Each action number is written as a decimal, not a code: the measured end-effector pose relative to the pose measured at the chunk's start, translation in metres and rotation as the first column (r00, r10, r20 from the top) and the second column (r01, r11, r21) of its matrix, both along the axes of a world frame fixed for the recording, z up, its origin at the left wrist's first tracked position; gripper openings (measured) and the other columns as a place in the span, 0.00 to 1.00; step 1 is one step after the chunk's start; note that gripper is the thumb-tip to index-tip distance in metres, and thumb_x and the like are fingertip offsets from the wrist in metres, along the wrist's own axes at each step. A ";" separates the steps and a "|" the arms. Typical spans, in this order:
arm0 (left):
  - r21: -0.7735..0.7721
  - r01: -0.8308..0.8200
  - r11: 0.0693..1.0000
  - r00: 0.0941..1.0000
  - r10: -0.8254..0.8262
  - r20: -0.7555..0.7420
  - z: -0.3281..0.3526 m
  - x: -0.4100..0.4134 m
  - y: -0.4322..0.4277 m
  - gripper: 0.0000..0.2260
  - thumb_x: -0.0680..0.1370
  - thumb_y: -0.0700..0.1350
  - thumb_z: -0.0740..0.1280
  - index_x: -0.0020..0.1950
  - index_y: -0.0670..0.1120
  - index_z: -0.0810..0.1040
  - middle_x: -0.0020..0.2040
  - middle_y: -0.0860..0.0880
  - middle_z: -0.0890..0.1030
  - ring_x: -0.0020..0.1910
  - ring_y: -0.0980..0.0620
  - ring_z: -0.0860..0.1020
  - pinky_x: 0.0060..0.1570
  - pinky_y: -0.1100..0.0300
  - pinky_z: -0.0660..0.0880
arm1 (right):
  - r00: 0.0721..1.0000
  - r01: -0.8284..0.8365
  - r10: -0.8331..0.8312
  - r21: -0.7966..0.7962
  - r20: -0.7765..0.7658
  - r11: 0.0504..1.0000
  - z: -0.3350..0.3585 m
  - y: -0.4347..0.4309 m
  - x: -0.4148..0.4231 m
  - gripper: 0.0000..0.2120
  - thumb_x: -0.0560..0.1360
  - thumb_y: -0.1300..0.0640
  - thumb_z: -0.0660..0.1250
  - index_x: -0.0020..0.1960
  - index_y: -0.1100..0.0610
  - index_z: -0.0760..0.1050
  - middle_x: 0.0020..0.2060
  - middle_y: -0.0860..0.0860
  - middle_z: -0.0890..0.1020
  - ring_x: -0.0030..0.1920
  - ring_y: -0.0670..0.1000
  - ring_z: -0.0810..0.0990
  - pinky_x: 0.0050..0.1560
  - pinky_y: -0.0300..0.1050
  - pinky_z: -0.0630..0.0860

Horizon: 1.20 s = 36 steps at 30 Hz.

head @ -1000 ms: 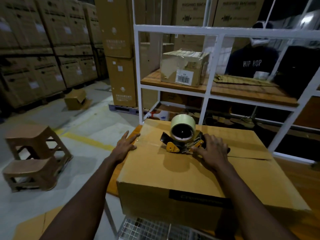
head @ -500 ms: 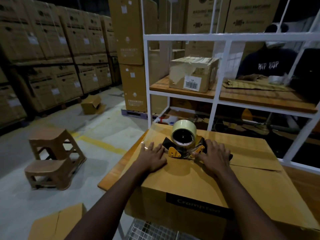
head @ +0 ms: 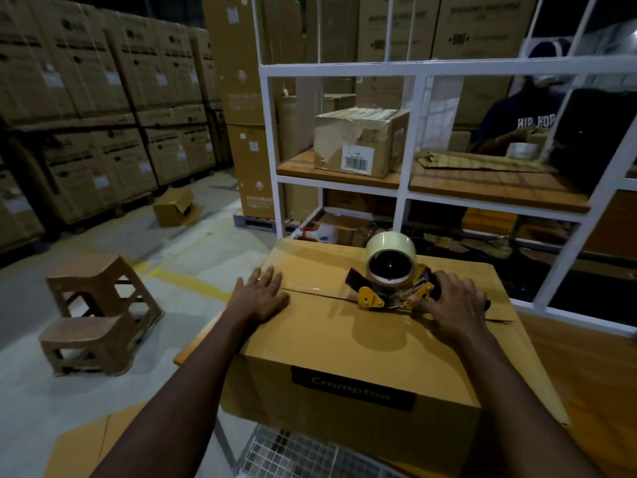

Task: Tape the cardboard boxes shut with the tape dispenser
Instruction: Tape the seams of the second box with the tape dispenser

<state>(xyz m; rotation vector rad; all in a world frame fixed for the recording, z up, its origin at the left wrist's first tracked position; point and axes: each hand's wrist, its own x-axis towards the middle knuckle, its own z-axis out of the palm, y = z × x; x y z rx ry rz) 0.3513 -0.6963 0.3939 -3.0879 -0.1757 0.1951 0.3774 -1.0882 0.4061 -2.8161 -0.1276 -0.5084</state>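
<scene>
Should the dispenser point(head: 390, 270), gripped by the right hand point(head: 452, 307), be drawn askew, the seam point(head: 319, 294) may be missed; box point(head: 344, 343) pressed by flat left hand point(head: 261, 295).

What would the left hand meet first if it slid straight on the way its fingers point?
The left hand lies flat on the brown cardboard box; ahead is only bare box top to its far edge. Beyond, probably the white metal rack's post, though depth is unclear.
</scene>
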 end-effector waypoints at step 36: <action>-0.047 -0.108 0.993 0.994 0.106 -0.039 -0.004 -0.002 -0.083 0.33 0.79 0.67 0.46 0.81 0.55 0.44 0.81 0.48 0.41 0.80 0.42 0.43 0.75 0.39 0.42 | 0.988 0.107 -0.099 0.066 -0.118 0.992 -0.009 -0.136 -0.013 0.38 0.67 0.32 0.69 0.69 0.53 0.68 0.61 0.56 0.76 0.61 0.62 0.69 0.56 0.54 0.64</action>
